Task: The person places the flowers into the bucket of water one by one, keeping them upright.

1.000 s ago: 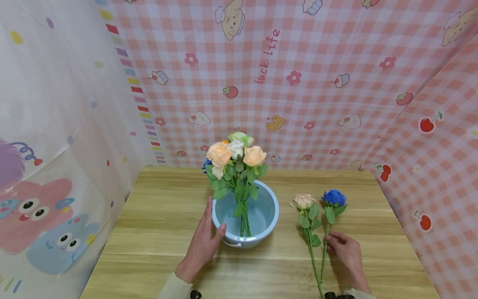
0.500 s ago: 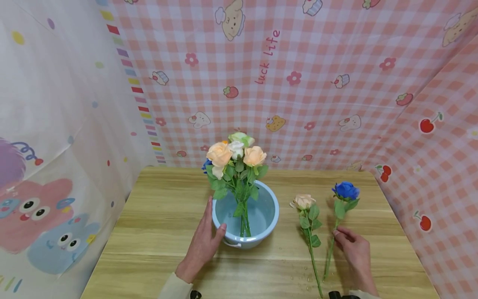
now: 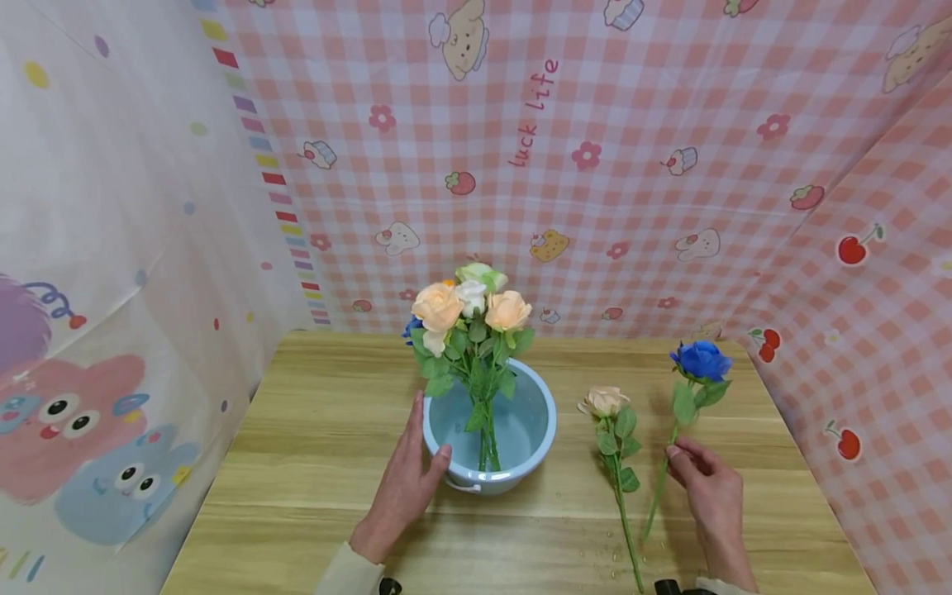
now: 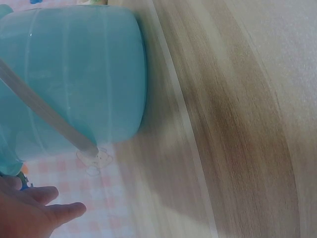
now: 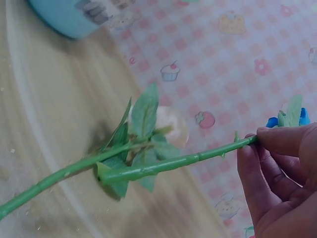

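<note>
My right hand [image 3: 708,487] pinches the green stem of a blue rose [image 3: 702,361] between thumb and fingertips, its bloom pointing away and its lower stem raised off the table. Just left of it a peach rose [image 3: 605,402] lies on the wood, leaves and stem toward me. A light blue bucket [image 3: 549,426] stands at the middle of the table. My left hand [image 3: 405,479] rests against the bucket's left side, fingers straight, thumb near the rim. Inside the bucket leans a bunch of roses [image 3: 437,307] in peach, white, green and blue.
The wooden table [image 3: 312,463] has water drops near the peach rose's stem. A pink checked cloth [image 3: 640,207] hangs behind and at the right, and a white patterned cloth [image 3: 149,273] at the left. A pale handle [image 4: 49,114] hangs down the bucket's side.
My right hand has moved right and slightly away from me, lifting the blue rose off the table and away from the peach rose. The left hand and bucket have stayed put.
</note>
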`<state>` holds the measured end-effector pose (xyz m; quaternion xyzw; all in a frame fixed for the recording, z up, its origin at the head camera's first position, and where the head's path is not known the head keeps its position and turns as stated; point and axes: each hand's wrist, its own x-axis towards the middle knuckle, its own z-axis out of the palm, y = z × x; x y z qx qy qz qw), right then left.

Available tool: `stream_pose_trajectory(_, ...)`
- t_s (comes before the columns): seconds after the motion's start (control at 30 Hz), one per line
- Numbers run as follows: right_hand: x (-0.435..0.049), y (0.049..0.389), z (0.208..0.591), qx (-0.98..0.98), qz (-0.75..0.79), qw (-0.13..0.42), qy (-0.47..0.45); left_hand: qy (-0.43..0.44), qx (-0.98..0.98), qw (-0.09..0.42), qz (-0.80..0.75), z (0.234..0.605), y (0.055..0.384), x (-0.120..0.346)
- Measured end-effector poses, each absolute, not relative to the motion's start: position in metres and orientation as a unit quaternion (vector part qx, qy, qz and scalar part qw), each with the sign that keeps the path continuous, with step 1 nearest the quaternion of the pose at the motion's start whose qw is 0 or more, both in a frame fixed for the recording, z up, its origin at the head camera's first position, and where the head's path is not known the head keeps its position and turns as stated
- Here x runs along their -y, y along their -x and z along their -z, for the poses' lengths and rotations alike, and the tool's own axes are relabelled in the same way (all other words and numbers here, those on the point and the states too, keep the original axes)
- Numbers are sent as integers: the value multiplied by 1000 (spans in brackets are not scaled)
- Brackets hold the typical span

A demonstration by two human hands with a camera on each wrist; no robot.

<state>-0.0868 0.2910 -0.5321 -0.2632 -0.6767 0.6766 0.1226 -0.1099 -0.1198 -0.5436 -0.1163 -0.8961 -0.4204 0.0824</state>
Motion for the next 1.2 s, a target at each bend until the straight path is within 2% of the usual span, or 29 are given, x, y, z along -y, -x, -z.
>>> stream_pose_trajectory(0.53,-265,88,496,639,-716,193,205,114,897,86,418,545,110,119)
stream_pose_trajectory(1.2,-226,98,471,641,-724,222,125,108,897,83,420,544,110,118)
